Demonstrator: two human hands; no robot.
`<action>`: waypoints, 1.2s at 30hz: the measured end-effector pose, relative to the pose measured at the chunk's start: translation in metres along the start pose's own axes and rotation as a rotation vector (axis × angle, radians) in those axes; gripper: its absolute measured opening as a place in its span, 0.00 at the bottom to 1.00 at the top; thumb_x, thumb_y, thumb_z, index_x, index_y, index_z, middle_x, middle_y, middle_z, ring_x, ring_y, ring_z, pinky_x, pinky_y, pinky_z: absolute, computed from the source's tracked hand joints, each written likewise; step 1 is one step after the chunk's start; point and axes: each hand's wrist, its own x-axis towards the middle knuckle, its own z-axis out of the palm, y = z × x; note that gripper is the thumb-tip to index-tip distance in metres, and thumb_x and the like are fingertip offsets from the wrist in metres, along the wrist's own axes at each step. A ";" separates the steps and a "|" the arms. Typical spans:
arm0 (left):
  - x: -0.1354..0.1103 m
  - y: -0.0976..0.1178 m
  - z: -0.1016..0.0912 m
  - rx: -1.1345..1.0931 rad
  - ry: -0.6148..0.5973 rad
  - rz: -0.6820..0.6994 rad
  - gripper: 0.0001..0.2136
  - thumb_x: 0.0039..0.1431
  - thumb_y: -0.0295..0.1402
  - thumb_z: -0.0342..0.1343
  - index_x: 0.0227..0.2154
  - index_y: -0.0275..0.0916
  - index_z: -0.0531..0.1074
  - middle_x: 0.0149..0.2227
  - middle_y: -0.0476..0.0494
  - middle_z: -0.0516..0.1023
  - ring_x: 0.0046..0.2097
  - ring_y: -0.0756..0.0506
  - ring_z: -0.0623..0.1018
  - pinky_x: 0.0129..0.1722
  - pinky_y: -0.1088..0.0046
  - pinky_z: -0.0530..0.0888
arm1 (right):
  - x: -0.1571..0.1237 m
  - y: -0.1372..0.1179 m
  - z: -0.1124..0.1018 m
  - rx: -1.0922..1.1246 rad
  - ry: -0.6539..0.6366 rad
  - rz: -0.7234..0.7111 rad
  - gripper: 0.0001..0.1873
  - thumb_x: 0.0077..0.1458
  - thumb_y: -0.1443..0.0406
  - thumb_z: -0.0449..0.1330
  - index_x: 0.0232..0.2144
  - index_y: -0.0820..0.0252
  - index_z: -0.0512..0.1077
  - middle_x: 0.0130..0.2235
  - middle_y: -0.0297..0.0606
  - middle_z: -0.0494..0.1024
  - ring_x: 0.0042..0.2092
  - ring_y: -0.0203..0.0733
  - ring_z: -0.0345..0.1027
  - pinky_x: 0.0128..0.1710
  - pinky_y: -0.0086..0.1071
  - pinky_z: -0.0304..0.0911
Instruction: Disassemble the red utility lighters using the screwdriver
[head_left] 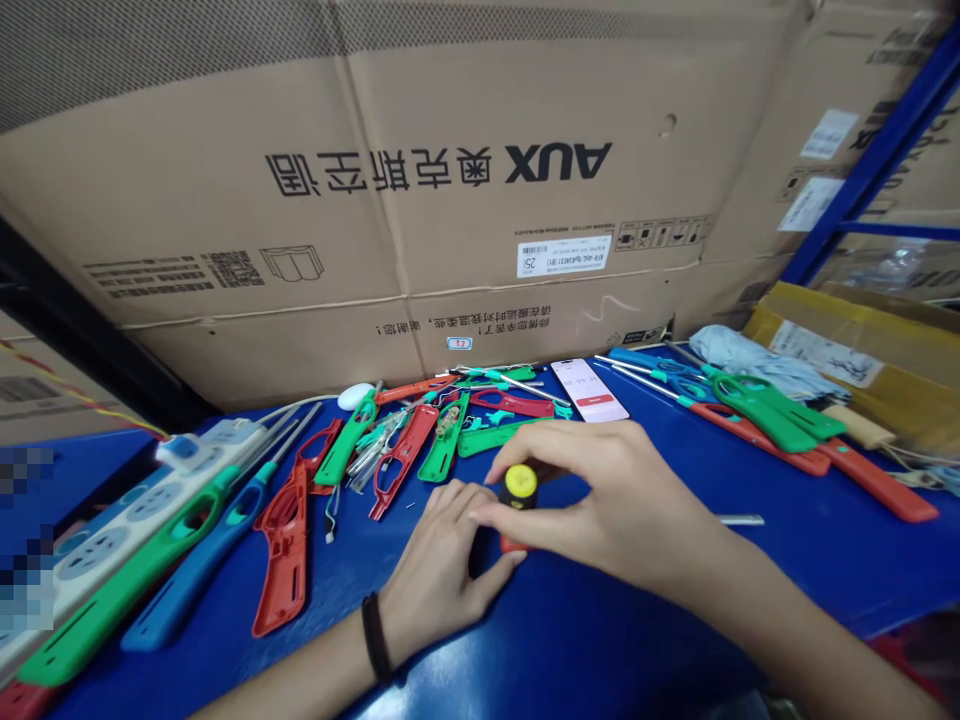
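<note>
My right hand (615, 500) pinches a screwdriver with a yellow and black handle (519, 487), held upright over the blue table (585, 640). My left hand (442, 570), a black band on its wrist, curls around something red (512, 545) under the screwdriver; most of it is hidden by my fingers. Beyond my hands lie opened lighter shells in red (283, 545) and green (444, 440), with small metal parts among them.
Whole long lighters, green (120, 590) and blue (199, 570), lie at left beside a white power strip (112, 520). More lighters (765, 415) lie at right. A phone (589, 390) rests near the big cardboard box (450, 180). A small metal tube (739, 520) lies right.
</note>
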 end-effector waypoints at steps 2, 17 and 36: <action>0.000 -0.001 0.001 0.016 0.021 -0.002 0.12 0.56 0.38 0.55 0.41 0.39 0.66 0.41 0.40 0.72 0.44 0.38 0.71 0.43 0.55 0.71 | 0.003 -0.001 -0.001 -0.194 0.013 -0.028 0.09 0.49 0.61 0.63 0.24 0.60 0.70 0.24 0.31 0.74 0.26 0.34 0.66 0.25 0.27 0.54; 0.001 -0.001 0.000 -0.014 0.023 -0.008 0.12 0.56 0.37 0.54 0.41 0.39 0.67 0.40 0.40 0.73 0.43 0.39 0.72 0.43 0.56 0.71 | 0.032 -0.016 -0.017 -0.415 -0.333 -0.061 0.14 0.52 0.61 0.55 0.40 0.63 0.66 0.35 0.43 0.75 0.26 0.40 0.65 0.21 0.30 0.51; -0.001 -0.001 0.002 0.029 -0.015 -0.016 0.17 0.57 0.39 0.53 0.46 0.37 0.64 0.43 0.38 0.73 0.45 0.38 0.71 0.45 0.58 0.68 | 0.047 -0.033 -0.005 -0.780 -0.350 0.016 0.29 0.53 0.46 0.54 0.17 0.64 0.72 0.18 0.45 0.73 0.26 0.46 0.70 0.26 0.32 0.56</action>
